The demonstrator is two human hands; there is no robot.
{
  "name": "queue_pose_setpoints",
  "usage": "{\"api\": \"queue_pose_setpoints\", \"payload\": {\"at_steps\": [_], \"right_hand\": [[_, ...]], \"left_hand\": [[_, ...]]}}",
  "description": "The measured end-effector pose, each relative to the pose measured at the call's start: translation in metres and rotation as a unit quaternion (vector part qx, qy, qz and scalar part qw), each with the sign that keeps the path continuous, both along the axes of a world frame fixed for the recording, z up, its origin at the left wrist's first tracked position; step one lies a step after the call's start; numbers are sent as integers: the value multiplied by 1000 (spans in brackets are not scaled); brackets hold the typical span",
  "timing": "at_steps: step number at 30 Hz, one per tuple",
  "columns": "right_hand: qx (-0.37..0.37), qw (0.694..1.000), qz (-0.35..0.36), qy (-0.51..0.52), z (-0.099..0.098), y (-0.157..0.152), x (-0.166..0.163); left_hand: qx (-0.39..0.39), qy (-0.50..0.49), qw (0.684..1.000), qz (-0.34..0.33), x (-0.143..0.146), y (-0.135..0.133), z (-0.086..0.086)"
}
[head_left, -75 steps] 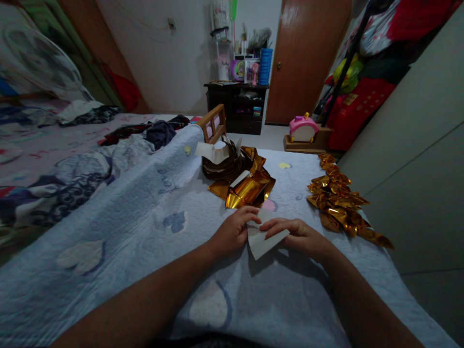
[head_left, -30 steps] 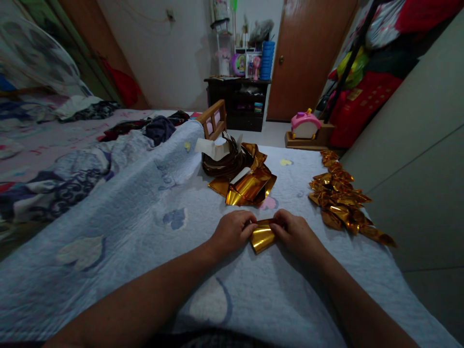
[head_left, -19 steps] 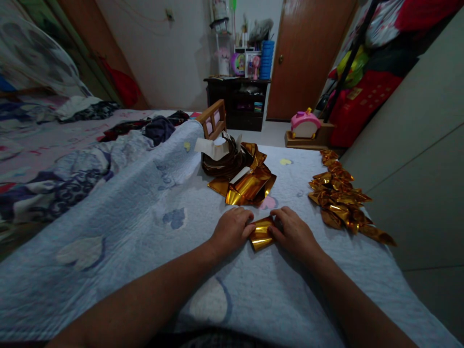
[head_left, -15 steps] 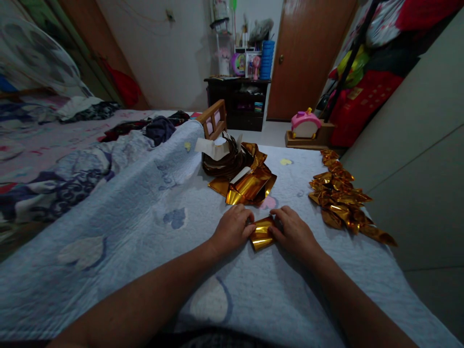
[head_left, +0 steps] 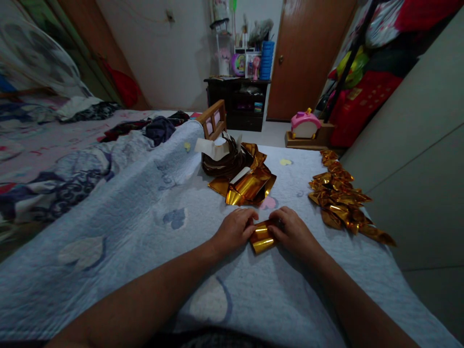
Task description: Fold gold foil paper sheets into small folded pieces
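A small piece of gold foil paper [head_left: 261, 239] lies folded on the light blue quilt [head_left: 145, 212] in front of me. My left hand [head_left: 235, 228] pinches its left edge with curled fingers. On the other side, my right hand [head_left: 293, 229] presses and grips its right edge. The fold looks narrow and doubled over. A loose heap of gold foil sheets [head_left: 246, 186] sits just beyond my hands.
A row of folded gold pieces [head_left: 339, 198] runs along the quilt's right edge beside a grey wall. A dark bundle with white paper [head_left: 221, 157] sits by a wooden frame [head_left: 213, 121]. Rumpled bedding lies left; a door, shelf and pink toy stand far back.
The paper showed its white side 2.5 s ago; it is now gold side out and folded narrower, with both hands drawn closer together on it.
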State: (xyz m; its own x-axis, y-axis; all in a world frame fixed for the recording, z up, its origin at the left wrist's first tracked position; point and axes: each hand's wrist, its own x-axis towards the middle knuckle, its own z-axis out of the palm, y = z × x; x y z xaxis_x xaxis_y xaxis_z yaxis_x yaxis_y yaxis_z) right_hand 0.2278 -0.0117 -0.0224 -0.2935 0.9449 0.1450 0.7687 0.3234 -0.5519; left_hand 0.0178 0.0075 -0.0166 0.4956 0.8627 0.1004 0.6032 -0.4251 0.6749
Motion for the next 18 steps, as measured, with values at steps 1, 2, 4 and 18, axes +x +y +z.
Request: {"api": "queue_pose_setpoints", "payload": {"at_steps": [1, 2, 4, 18], "right_hand": [[0, 1000, -1, -1, 0, 0, 0], [3, 1000, -2, -5, -1, 0, -1], [13, 1000, -9, -13, -3, -1, -2], [33, 999, -7, -25, -4, -1, -4]], "left_hand": [[4, 6, 1000, -1, 0, 0, 0], [11, 15, 1000, -2, 0, 0, -1], [29, 42, 999, -2, -1, -1, -1], [5, 61, 998, 8, 3, -2, 4]]}}
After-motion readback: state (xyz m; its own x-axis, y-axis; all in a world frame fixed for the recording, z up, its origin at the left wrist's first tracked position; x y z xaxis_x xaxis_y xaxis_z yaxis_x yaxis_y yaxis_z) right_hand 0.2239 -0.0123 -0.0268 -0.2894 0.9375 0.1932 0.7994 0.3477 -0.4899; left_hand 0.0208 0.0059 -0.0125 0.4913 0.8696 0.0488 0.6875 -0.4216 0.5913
